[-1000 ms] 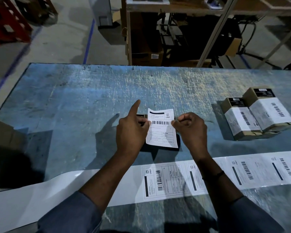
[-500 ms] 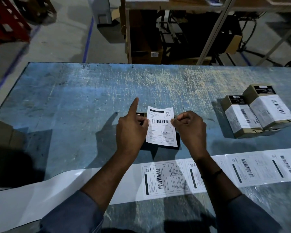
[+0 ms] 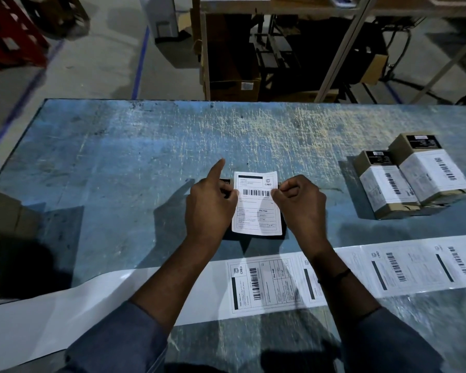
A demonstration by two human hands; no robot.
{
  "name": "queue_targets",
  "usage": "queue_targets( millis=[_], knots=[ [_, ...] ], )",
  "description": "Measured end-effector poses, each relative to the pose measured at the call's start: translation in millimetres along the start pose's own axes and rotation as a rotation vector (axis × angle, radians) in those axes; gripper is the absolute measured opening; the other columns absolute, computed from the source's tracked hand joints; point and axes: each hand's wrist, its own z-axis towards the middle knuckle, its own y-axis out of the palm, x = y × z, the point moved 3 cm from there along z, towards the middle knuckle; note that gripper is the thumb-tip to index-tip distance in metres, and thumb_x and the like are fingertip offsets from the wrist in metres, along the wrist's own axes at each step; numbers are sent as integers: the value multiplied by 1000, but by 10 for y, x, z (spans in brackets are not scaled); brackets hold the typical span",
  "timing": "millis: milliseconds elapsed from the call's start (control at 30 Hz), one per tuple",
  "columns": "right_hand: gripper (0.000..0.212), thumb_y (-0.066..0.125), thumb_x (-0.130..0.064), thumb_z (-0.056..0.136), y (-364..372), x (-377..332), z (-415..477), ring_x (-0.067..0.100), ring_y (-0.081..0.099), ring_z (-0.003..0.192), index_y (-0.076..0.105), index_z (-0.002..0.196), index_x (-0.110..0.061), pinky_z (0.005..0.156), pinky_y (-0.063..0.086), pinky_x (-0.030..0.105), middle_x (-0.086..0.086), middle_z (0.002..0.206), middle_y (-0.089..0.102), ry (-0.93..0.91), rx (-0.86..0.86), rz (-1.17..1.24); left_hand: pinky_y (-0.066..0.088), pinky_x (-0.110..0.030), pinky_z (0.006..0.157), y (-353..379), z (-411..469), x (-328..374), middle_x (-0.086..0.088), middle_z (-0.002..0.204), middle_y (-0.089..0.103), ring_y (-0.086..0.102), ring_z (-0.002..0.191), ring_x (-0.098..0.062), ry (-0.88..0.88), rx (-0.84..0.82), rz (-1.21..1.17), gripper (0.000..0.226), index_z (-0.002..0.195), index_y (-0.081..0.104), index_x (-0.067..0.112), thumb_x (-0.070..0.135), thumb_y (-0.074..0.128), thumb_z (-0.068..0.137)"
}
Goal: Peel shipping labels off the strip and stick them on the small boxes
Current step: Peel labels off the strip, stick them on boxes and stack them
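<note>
At the middle of the worktop (image 3: 119, 157), both hands hold a peeled shipping label (image 3: 257, 208) over a dark small box (image 3: 225, 181), which shows only past the label's left edge. The left hand (image 3: 209, 208) has its grip pinched on the label's left edge, forefinger straight out. The right hand (image 3: 300, 204) has its grip pinched on the right edge. The label strip (image 3: 145, 294) lies along the near edge. Two labelled boxes (image 3: 388, 189) sit touching near the right edge.

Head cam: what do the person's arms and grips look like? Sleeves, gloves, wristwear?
Left grip and right grip are bare hands, with no gloves and no rings that I can see. The left sleeve and right sleeve are grey-blue and end short of the wrists, leaving the forearms bare. A thin dark band circles the right wrist; none shows on the left.
</note>
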Motion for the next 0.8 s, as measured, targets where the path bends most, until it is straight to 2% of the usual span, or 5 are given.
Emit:
queue_targets(
  millis=[233,433,567,667,800],
  knots=[
    [17,80,-20,81,40,16,-1,-2,61,64,64,77,-18,57,38,6,-12,65,63,-49,25,-37,55,-24,71,8,23,6,10,93,77,70,77,-6,34,5,14,44,125,73,32,14,72,85],
    [26,83,-32,81,-19,128,0,14,57,74,63,79,-16,62,38,21,-6,75,60,-4,48,-48,55,-26,80,39,38,-52,1,101,77,71,88,-15,70,-5,14,28,110,81,24,13,72,85],
    [6,69,-16,87,69,-39,-184,29,57,98,68,93,-18,82,45,40,4,101,63,-365,155,-389,50,-24,79,80,35,-91,-2,103,71,69,91,-16,66,-72,33,24,112,80,22,20,74,89],
    [38,56,-14,79,370,-169,-387,33,59,117,73,112,-10,101,46,45,11,120,69,-601,-29,-478,48,-25,81,89,34,-83,-2,104,67,67,95,-18,76,-99,62,26,115,79,26,26,76,89],
    [64,41,-15,81,657,-128,-530,38,49,140,55,140,6,121,34,50,25,148,53,-574,-256,-506,48,-27,82,90,36,-83,-4,106,67,67,98,-22,95,-141,90,27,117,79,30,25,70,92]
  ],
)
